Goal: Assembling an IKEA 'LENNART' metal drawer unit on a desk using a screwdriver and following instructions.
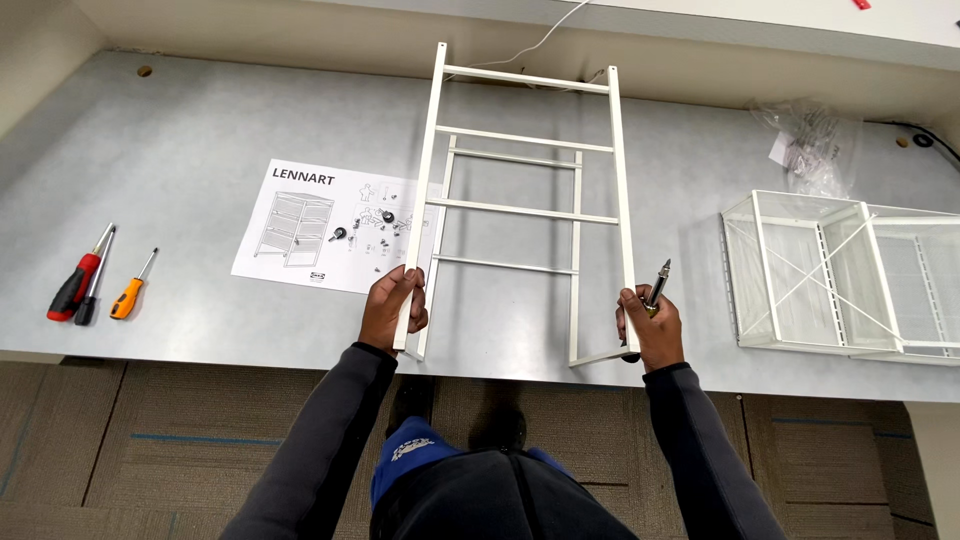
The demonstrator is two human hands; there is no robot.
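white metal ladder frame (pixel 525 205) lies on the grey table (pixel 180 150), running toward 12 o'clock. left hand (pixel 392 308) clasps its left rail; right hand (pixel 650 325) grips the right rail plus a screwdriver (pixel 657 285), which could slip or scratch.

Both hands gripping a white metal frame (pixel 525 205) on a grey table (pixel 180 150), right hand (pixel 652 328) also holding a screwdriver (pixel 657 286), left hand (pixel 392 308)

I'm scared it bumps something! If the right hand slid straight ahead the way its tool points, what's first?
Nothing close, probably: the right hand and its screwdriver bit point up-right over bare desk. The back ledge looks first, though depth is unclear.
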